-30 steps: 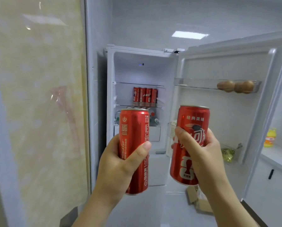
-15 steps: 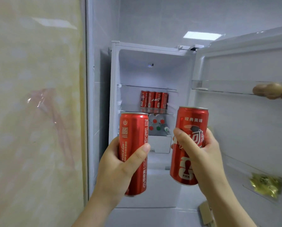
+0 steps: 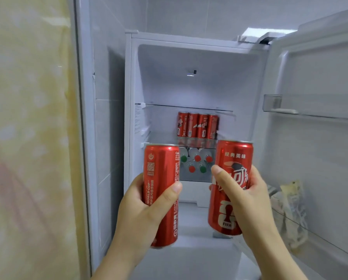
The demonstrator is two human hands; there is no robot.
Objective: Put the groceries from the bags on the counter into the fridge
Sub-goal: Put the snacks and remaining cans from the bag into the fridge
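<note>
your left hand [image 3: 136,211] grips the left can [image 3: 161,170], your right hand [image 3: 250,201] the right can [image 3: 235,154], both yet to join the four shelved cola cans [image 3: 197,126].

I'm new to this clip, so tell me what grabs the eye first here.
Two tall red cans held upright in the foreground dominate: the left can gripped by the left hand, the right can by the right hand, both in front of the open fridge. Behind them, a row of four matching red cans stands on a middle shelf, with bottles capped red and green just beneath.
</note>
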